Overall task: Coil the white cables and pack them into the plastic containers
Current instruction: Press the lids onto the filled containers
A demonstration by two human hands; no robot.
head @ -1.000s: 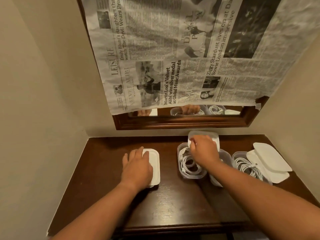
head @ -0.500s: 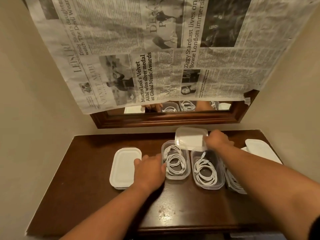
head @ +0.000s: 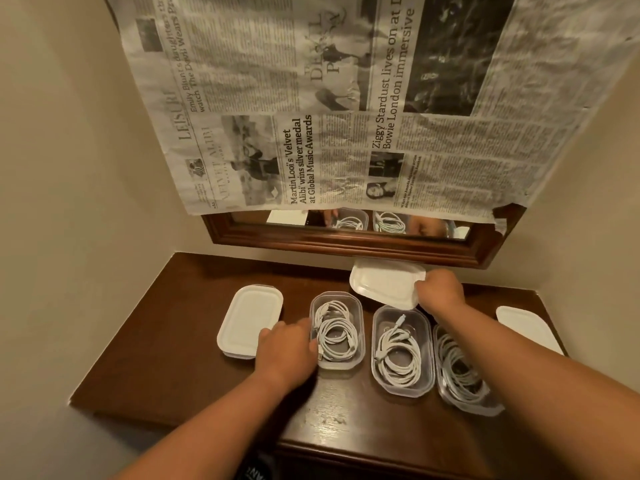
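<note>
The right hand (head: 440, 293) grips a white lid (head: 382, 285) by its edge, above the back of the wooden table (head: 166, 358). The left hand (head: 285, 349) lies flat, fingers relaxed, thumb against the nearest tub (head: 339, 364). Three open tubs hold coiled white cables (head: 352, 341) (a fourth tub (head: 247, 318), leftmost, is lidded).

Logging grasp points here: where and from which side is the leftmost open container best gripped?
The leftmost open container: pinch its near short wall over the rim, coming from the front edge of the table. That end faces bare table; the middle container crowds its right, the left hand its left.
</note>
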